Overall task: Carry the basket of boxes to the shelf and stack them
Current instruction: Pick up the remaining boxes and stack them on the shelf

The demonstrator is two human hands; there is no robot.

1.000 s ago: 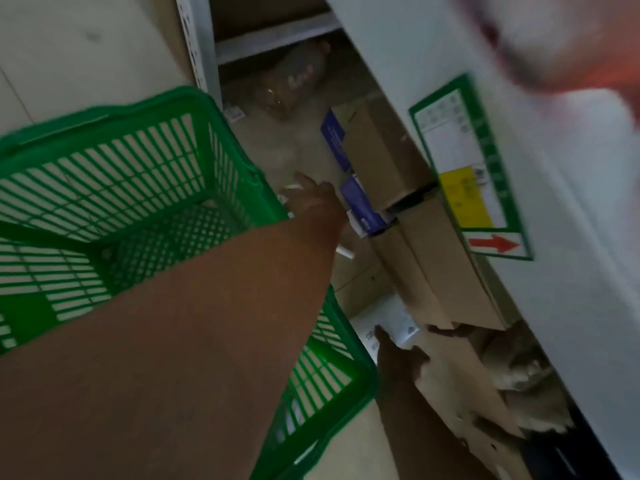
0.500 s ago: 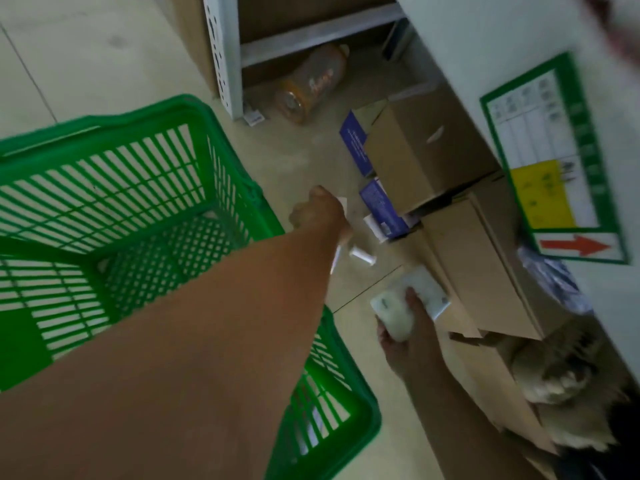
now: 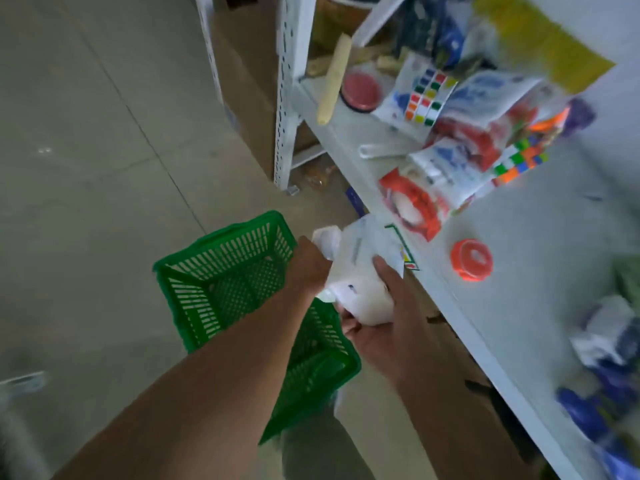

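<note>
Tiled floor is bearing the green basket (image 3: 221,247), seemingly empty, beside the cluttered white shelf (image 3: 536,278). At the shelf edge, the left hand (image 3: 308,268) is curling round a small white box (image 3: 325,237) and the right hand (image 3: 384,334) is gripping a larger white box (image 3: 360,282). These look like the last to stack.

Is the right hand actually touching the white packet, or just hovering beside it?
Touching. The head view shows the right hand cupping the white packet from below, a finger lying up its side.
</note>
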